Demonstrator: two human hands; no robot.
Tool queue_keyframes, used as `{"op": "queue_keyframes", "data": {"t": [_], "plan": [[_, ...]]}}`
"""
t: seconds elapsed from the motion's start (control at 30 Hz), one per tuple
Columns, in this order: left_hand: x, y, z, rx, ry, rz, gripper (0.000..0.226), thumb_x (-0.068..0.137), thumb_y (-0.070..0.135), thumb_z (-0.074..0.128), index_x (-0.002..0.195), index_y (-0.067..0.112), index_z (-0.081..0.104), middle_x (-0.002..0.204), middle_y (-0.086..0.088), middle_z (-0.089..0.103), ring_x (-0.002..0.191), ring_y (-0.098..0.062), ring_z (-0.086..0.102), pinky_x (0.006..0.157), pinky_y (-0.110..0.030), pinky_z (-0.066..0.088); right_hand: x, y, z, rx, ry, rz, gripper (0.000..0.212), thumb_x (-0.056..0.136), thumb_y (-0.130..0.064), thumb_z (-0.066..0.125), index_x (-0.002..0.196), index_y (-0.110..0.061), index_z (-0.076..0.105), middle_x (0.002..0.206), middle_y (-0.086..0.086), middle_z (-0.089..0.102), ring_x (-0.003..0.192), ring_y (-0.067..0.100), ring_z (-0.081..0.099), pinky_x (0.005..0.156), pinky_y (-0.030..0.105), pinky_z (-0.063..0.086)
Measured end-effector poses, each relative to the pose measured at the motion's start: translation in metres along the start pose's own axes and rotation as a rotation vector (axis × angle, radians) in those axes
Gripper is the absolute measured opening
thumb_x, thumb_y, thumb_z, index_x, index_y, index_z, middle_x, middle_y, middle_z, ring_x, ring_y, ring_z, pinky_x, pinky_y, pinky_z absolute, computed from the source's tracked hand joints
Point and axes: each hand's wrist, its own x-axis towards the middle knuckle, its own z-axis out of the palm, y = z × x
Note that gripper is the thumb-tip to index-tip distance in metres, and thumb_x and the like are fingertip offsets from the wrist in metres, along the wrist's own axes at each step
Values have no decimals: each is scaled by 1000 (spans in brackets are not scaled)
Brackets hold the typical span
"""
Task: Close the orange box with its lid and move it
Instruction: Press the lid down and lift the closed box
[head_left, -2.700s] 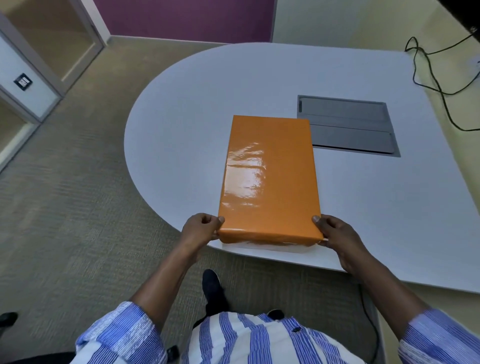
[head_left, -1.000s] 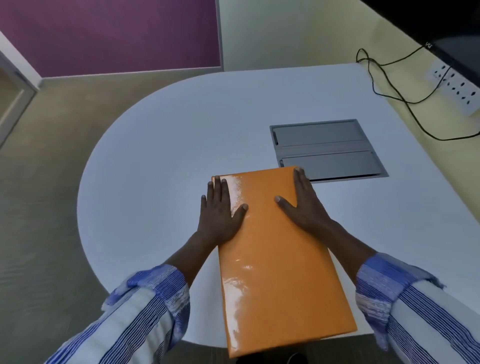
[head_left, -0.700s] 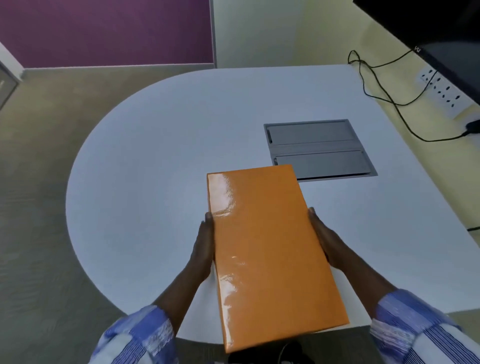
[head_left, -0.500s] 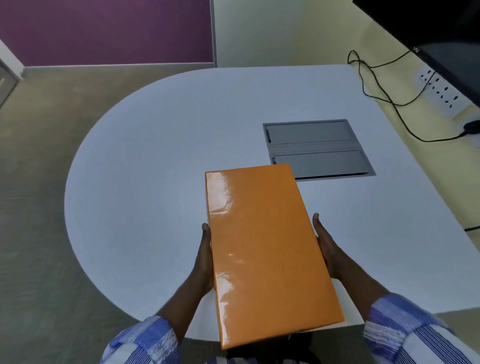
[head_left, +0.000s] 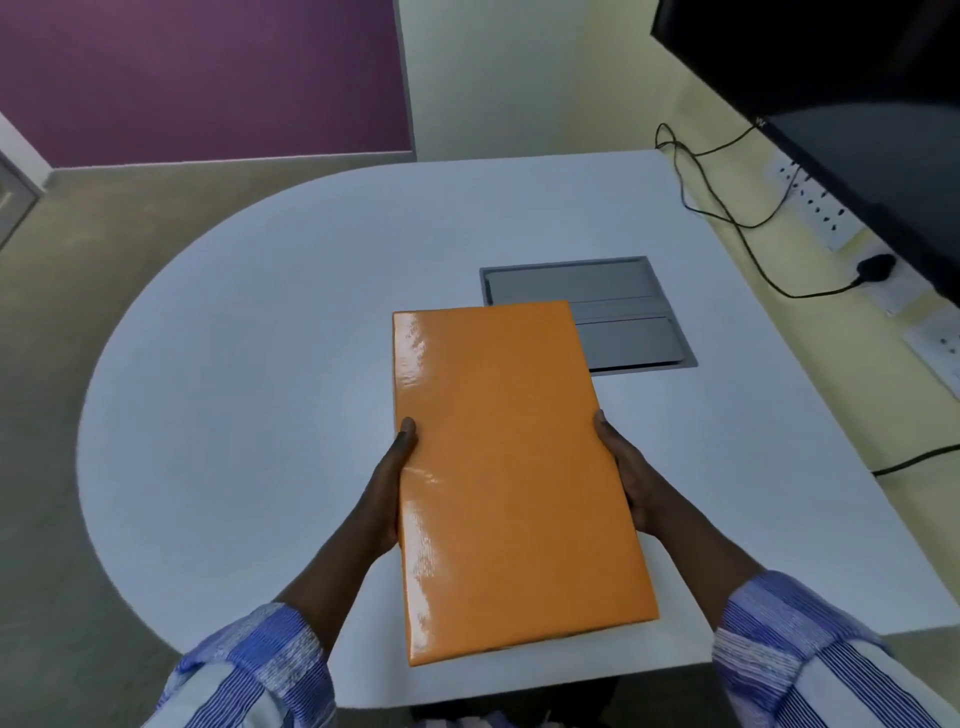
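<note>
The orange box (head_left: 511, 467) is long, glossy and rectangular, with its lid on; only the lid's top face shows. I hold it over the near part of the white table (head_left: 260, 364), its far end covering a corner of the grey panel. My left hand (head_left: 387, 493) grips its left long side, thumb on the lid's edge. My right hand (head_left: 631, 480) grips the right long side. The fingers of both hands are hidden under the box.
A grey recessed panel (head_left: 623, 322) is set in the table beyond the box. Black cables (head_left: 727, 208) run along the right wall to wall sockets (head_left: 815, 208). A dark screen (head_left: 857, 104) hangs at the upper right. Carpeted floor lies left of the table.
My hands slid from lying flat on the lid's far end to gripping the box's long sides. The box now appears raised off the table and a little farther forward.
</note>
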Motion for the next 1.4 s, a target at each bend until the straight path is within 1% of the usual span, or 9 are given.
{"op": "queue_keyframes", "data": {"t": [0.13,0.3,0.5,0.63,0.73,0.83,0.97,1.17,1.4], "plan": [[23,1,54,111,-5,-6,62,89,62,60,132,18,65,122,-21,72,107,-40,72,81,-46,60,-15,-34,-49,-15,42,-45,72,85,-70,59,143,-28,52,133,9,68,122,31,65,109,55,45],[57,-9,130,79,-44,22,46,90,54,63,119,20,74,116,-22,74,100,-40,74,77,-46,60,-36,-72,-118,-18,69,-80,69,85,-68,60,140,-27,55,131,8,69,120,30,66,105,51,49],[101,-49,214,37,-52,7,55,86,54,68,130,21,65,127,-23,70,113,-45,69,90,-57,57,-68,-103,-206,-119,267,-85,93,65,-76,74,140,-25,56,128,6,71,115,28,69,106,50,49],[122,-85,263,107,-51,-19,64,80,60,69,133,26,60,131,-18,69,121,-43,65,105,-67,46,-88,-116,-249,-432,460,-130,85,74,-78,62,137,-22,56,124,-2,69,107,21,69,95,42,55],[131,-109,298,181,8,-45,76,69,69,73,131,26,60,125,-13,73,116,-38,68,103,-65,48,-94,-114,-273,-676,651,-176,86,84,-75,53,152,-25,37,150,1,50,126,25,55,99,39,47],[138,-129,323,213,80,-76,95,58,75,74,136,25,54,125,-10,72,114,-35,69,100,-61,52,-94,-105,-286,-928,785,-254,89,91,-65,53,159,-19,19,162,9,33,144,31,37,110,46,39],[144,-149,346,204,116,-98,111,54,76,73,148,25,42,137,-10,63,120,-35,64,102,-62,49,-94,-89,-285,-1252,822,-402,86,94,-60,50,160,-15,16,167,14,18,152,32,20,119,52,26],[148,-165,368,163,145,-129,95,68,72,69,148,28,42,137,-7,63,120,-31,61,93,-53,54,-83,-59,-281,-1475,751,-415,84,94,-71,30,161,-25,11,170,10,1,156,33,-4,123,58,2],[154,-167,379,170,132,-149,89,69,74,67,145,32,45,131,-2,66,115,-27,64,73,-40,54,-77,-52,-287,-1502,805,-357,86,93,-75,18,161,-24,7,169,13,-4,155,36,-9,122,61,-2]]}}
